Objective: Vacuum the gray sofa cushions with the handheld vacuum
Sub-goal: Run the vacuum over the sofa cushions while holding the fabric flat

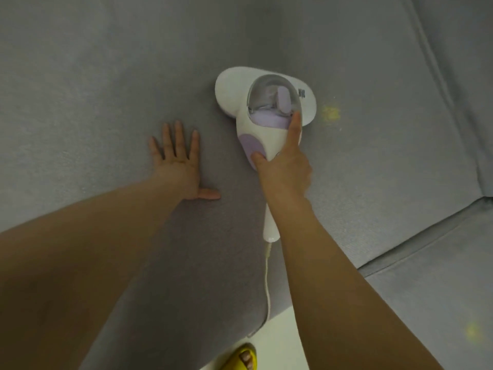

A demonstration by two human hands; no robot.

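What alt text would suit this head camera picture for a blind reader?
A person's right hand grips a white and lilac handheld vacuum on a gray sofa cushion, while the left hand rests flat beside it. Its white cord trails off the cushion's edge.

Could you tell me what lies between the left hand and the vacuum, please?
In the head view, only bare gray cushion separates the left hand from the vacuum.

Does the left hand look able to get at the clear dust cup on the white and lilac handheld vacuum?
Probably yes. The left hand lies flat on the gray cushion beside the white and lilac vacuum, bare fabric between; the right hand touches only the clear dust cup's near edge.
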